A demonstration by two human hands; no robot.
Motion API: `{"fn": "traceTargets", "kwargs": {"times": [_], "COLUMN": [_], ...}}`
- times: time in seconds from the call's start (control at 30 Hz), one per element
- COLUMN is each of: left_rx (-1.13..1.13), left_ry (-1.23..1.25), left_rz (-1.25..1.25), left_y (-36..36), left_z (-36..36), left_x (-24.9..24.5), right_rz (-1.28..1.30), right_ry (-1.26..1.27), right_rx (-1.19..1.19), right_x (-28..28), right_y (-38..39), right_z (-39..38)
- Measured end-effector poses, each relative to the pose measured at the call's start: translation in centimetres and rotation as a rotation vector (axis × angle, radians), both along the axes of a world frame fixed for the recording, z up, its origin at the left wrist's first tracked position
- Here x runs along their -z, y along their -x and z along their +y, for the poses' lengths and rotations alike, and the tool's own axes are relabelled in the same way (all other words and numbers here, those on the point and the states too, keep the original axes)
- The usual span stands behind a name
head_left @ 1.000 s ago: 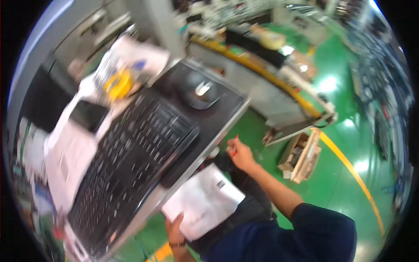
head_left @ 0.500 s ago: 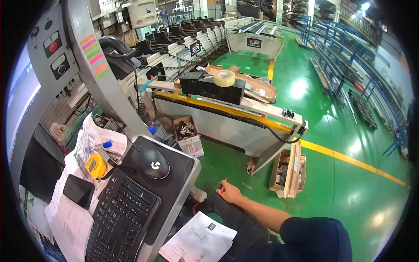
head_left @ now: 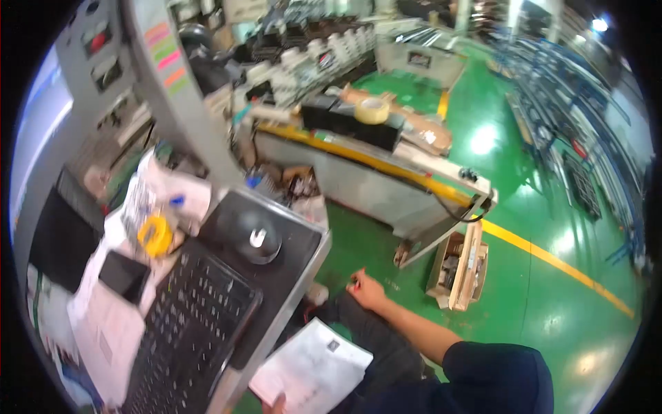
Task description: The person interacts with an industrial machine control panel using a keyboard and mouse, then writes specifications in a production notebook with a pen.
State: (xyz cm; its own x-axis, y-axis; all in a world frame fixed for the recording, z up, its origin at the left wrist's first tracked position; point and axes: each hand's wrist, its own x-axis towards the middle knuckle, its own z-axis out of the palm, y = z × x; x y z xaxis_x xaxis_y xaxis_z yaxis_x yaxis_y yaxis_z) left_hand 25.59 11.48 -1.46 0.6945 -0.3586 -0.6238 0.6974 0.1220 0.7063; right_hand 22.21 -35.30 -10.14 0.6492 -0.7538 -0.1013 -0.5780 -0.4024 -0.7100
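Note:
My right hand [head_left: 369, 291] rests by my knee, over the dark trousers [head_left: 338, 314], its fingers closed around a thin red pen [head_left: 356, 283]. Blur hides most of the pen. At the bottom edge, the thumb of my left hand [head_left: 276, 404] presses on a small stack of printed sheets [head_left: 314, 369] lying across my lap. The other left fingers are hidden beneath the paper. Left of the sheets, a black keyboard [head_left: 186, 331] and a black mouse [head_left: 256, 236] sit on a raised stand.
Loose papers [head_left: 103, 331], a yellow tape measure [head_left: 155, 236] and a black phone [head_left: 124, 276] lie beyond the keyboard. A machine frame with a yellow bar [head_left: 358, 160] carries a tape roll [head_left: 372, 110]. An open carton [head_left: 458, 272] stands on the green floor; blue racks [head_left: 572, 117] line the right.
The view has shifted and blurred, so the stand and machine appear farther right. My left thumb shows more on the sheets. My right hand keeps its place by the knee with the pen.

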Motion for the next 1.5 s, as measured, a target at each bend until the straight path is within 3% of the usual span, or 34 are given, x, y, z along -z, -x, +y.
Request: {"fn": "traceTargets", "kwargs": {"times": [0.07,0.1,0.13,0.17,0.2,0.37,0.77,0.87,1.5], "left_rx": [-0.163,-0.063,-0.104,-0.069,-0.086,-0.123,-0.108,-0.102,-0.121], "left_ry": [-0.053,-0.044,-0.076,-0.019,-0.012,0.003,0.007,0.001,0.001], "left_rz": [-0.064,-0.090,-0.063,-0.133,-0.139,-0.136,-0.125,-0.144,-0.118], "left_y": [0.4,0.2,0.6,0.3,0.2,0.0,-0.3,-0.2,-0.3], "left_z": [-1.7,-1.1,-1.2,-0.6,-1.0,-0.2,0.2,-0.1,0.2], "left_x": [-1.6,-1.1,-1.6,-0.3,-0.8,2.3,2.3,1.5,2.5], "right_rz": [-0.020,0.002,-0.121,-0.008,-0.096,-0.027,-0.041,0.075,0.030], "right_ry": [0.058,0.109,0.116,0.003,0.042,-0.020,-0.021,-0.083,-0.077], "right_rx": [0.010,0.009,-0.050,-0.001,-0.037,0.002,0.004,-0.009,-0.001], "right_x": [1.5,-0.1,1.9,0.6,1.4,1.8,1.7,0.6,1.3], "right_y": [-0.2,0.0,-0.1,0.0,0.0,-0.1,-0.1,-0.3,-0.2], "right_z": [-0.3,0.1,-0.8,-0.3,-0.7,-1.3,-1.0,-1.1,-1.3]}}
